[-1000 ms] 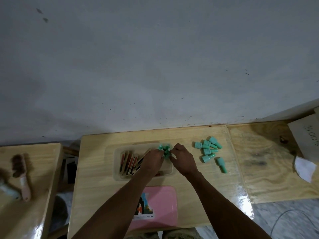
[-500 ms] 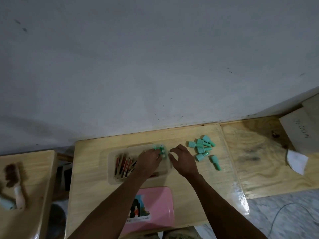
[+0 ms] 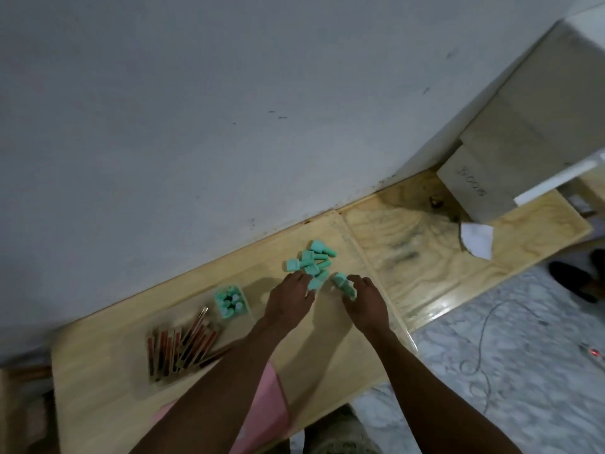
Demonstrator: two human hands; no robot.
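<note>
A pile of small mint-green capped pieces [image 3: 311,262] lies on the light wooden table [image 3: 108,388] near the wall. My left hand [image 3: 288,301] reaches to the pile's near edge, its straight fingers touching one green piece [image 3: 316,283]. Just to the right, my right hand [image 3: 365,301] pinches another green piece [image 3: 343,285] between thumb and fingers. Several green pieces stand upright, packed together [image 3: 229,301], at the right end of a clear tray [image 3: 137,342].
The tray also holds several red and brown sticks [image 3: 183,344]. A pink lid [image 3: 265,404] lies at the table's near edge under my left forearm. A second wooden surface [image 3: 409,253] to the right carries a cardboard box [image 3: 474,188] and white paper [image 3: 476,239]. A cable [image 3: 484,342] lies on the marble floor.
Both hands have left the upright green pieces in the tray and moved right to the loose pile. My right hand has taken hold of one piece. The view has swung and tilted.
</note>
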